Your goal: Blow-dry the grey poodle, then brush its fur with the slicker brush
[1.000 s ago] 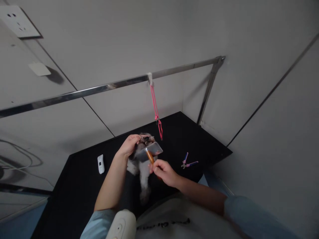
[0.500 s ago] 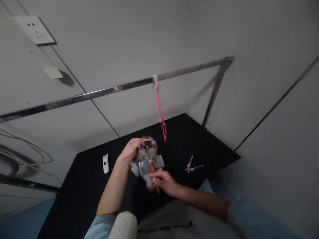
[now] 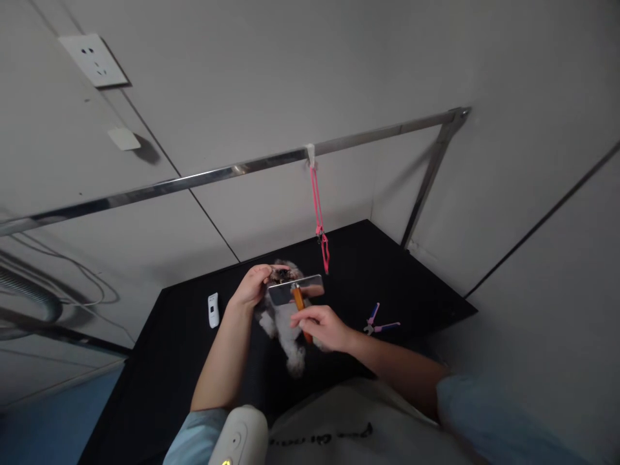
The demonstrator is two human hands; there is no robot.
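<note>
A small grey, curly-haired dog [image 3: 290,339] is on the black table in front of me, its head raised. My left hand [image 3: 254,284] is closed on the side of the dog's head, one finger stretched across above its nose. In my right hand [image 3: 322,325] is a slicker brush [image 3: 298,294], gripped by its orange-brown wooden handle. The shiny metal back of the brush faces me, close under the dog's muzzle. Its bristles are turned away, so I cannot tell whether they touch the hair. The brush covers part of the dog's chin and chest.
A white clipper-like device [image 3: 213,310] lies left on the black table [image 3: 184,361]. Nail clippers [image 3: 379,321] with purple-pink handles lie spread on the right. A pink loop leash [image 3: 320,219] hangs from the metal bar [image 3: 232,169]. A white rounded device [image 3: 241,439] is below my left arm.
My right hand has raised the brush from the dog's chest to just under its muzzle, tilting its head flatter. My left hand stays on the dog's head. The view has shifted slightly.
</note>
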